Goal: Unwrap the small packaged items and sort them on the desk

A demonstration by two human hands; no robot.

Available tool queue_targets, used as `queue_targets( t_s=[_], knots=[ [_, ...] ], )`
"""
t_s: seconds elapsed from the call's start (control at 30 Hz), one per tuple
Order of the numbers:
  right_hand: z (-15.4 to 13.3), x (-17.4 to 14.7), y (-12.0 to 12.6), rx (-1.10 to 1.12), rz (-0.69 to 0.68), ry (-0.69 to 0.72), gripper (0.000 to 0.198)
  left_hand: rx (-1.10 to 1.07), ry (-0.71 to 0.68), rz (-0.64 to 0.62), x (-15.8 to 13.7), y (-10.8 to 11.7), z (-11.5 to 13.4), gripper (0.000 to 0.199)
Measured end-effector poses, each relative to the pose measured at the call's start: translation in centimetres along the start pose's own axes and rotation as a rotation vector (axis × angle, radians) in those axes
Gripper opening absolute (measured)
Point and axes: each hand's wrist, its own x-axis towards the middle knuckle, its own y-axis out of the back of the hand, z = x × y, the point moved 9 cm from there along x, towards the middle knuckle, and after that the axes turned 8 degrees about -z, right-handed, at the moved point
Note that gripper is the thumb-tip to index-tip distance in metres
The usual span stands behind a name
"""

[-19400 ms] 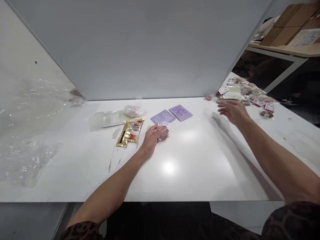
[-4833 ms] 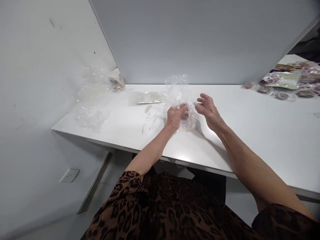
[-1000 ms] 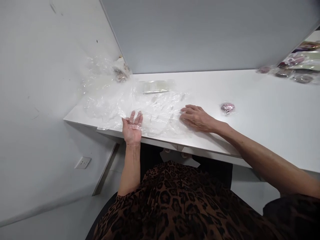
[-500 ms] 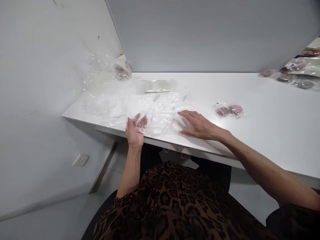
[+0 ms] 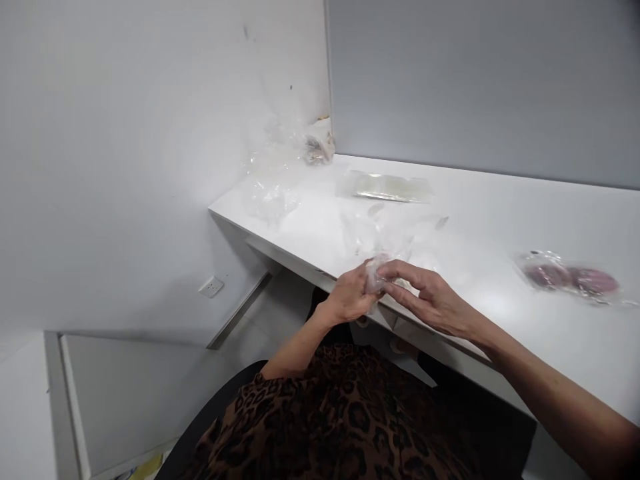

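At the front edge of the white table, my left hand (image 5: pixel 350 293) is wrapped round a bunch of crumpled clear plastic film (image 5: pixel 374 275). My right hand (image 5: pixel 425 293) meets it from the right, thumb and fingers pinching the same film. More of the film spreads thinly over the tabletop just beyond the hands. Whether anything lies inside the bunch I cannot tell. A flat pale packet in a clear sleeve (image 5: pixel 390 188) lies behind it.
To the right lies a clear bag with two pinkish oval pieces (image 5: pixel 570 277). Loose clear plastic (image 5: pixel 273 197) and a bag with brownish contents (image 5: pixel 319 150) sit at the back left corner. A grey panel (image 5: pixel 480 87) stands along the table's (image 5: pixel 480 220) rear, a white wall at left.
Both hands have come together and gathered the film that lay spread between them into a crumpled bunch. The view has turned left, so things on the table appear further right.
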Motion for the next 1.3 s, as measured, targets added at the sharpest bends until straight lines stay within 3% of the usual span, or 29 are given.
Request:
queue_targets(
  t_s=[0.1, 0.23, 0.3, 0.4, 0.5, 0.6, 0.67, 0.8, 0.87, 0.9, 1.0, 1.07, 1.17, 1.3],
  knots=[
    [0.4, -0.5, 1.9, -0.005, 0.134, -0.017, 0.028, 0.053, 0.004, 0.194, 0.1, 2.7, -1.2, 0.040],
    [3.7, -2.5, 5.5, 0.005, 0.322, -0.181, 0.038, 0.185, 0.059, 0.810, -2.4, 13.0, -4.2, 0.033],
    [5.5, -3.4, 6.6, -0.005, 0.358, -0.261, 0.044, 0.327, 0.056, 1.055, -3.5, 18.6, -5.2, 0.028],
    [8.0, -4.3, 7.1, -0.020, 0.365, -0.368, 0.055, 0.499, 0.166, 1.115, -2.6, 25.4, -7.9, 0.025],
    [9.7, -4.4, 6.8, -0.009, 0.340, -0.438, 0.065, 0.595, 0.434, 0.943, -0.6, 29.1, -12.2, 0.040],
    [10.1, -4.2, 6.4, -0.004, 0.306, -0.447, 0.069, 0.676, 0.782, 0.528, 1.2, 28.8, -17.5, 0.059],
    [10.3, -4.2, 6.2, -0.005, 0.300, -0.446, 0.066, 0.660, 0.929, 0.272, 1.6, 28.0, -20.1, 0.066],
    [10.8, -4.7, 6.0, 0.008, 0.313, -0.443, 0.055, 0.568, 0.987, 0.062, 2.0, 28.5, -20.8, 0.088],
    [11.1, -4.8, 5.9, 0.027, 0.315, -0.427, 0.051, 0.619, 0.974, 0.081, 2.6, 29.6, -19.4, 0.091],
    [11.2, -4.8, 5.8, 0.032, 0.316, -0.420, 0.049, 0.672, 0.940, 0.155, 3.2, 30.2, -18.3, 0.086],
    [11.4, -4.7, 5.6, 0.032, 0.307, -0.419, 0.044, 0.762, 0.695, 0.493, 6.0, 31.0, -14.0, 0.059],
    [11.4, -4.6, 5.4, 0.030, 0.292, -0.422, 0.042, 0.682, 0.518, 0.590, 9.1, 29.9, -12.8, 0.045],
    [11.9, -4.8, 5.2, 0.027, 0.272, -0.445, 0.039, 0.461, 0.443, 0.547, 15.5, 27.5, -14.7, 0.047],
    [12.4, -5.2, 5.1, -0.010, 0.234, -0.423, 0.031, 0.326, 0.628, 0.440, 24.0, 25.3, -20.4, 0.088]
  ],
)
